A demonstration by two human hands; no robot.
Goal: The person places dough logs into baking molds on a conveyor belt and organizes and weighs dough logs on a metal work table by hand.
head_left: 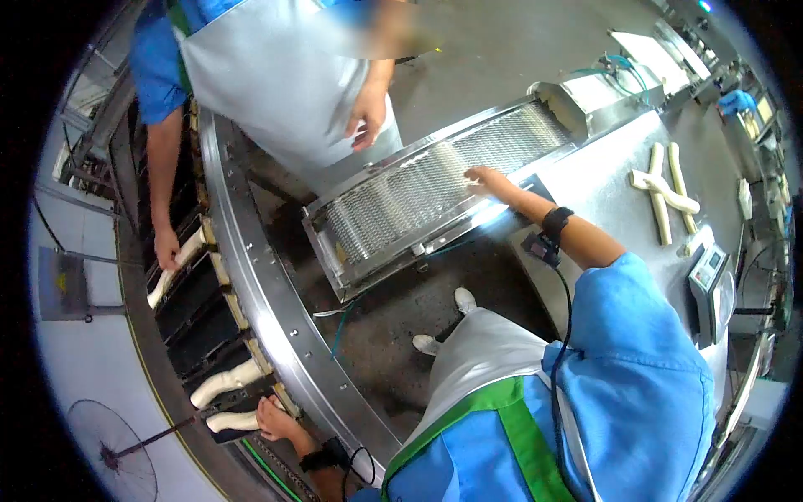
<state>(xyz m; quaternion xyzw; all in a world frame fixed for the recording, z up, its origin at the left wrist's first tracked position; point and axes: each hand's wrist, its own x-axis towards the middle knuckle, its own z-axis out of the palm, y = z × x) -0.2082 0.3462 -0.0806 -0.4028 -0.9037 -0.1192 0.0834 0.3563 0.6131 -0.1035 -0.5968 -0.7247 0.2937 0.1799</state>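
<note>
My left hand (278, 420) is at the near end of a pale dough strip (232, 422), its fingers closed over that end. The strip lies in a dark slot of the curved conveyor. Another pale strip (226, 383) rests in a neighbouring slot. My right hand (485, 180) is over the long-side edge of a metal mesh belt (401, 201), fingers stretched out, with nothing seen in them. Whether it touches the mesh I cannot tell.
A co-worker's hand (166, 249) touches a pale strip (177, 269) farther along the conveyor; their other hand (368, 115) hangs near the mesh belt. Several pale strips (665, 192) lie crossed on the steel table (598, 171), near a digital scale (709, 269). A curved metal rail (266, 289) borders the slots.
</note>
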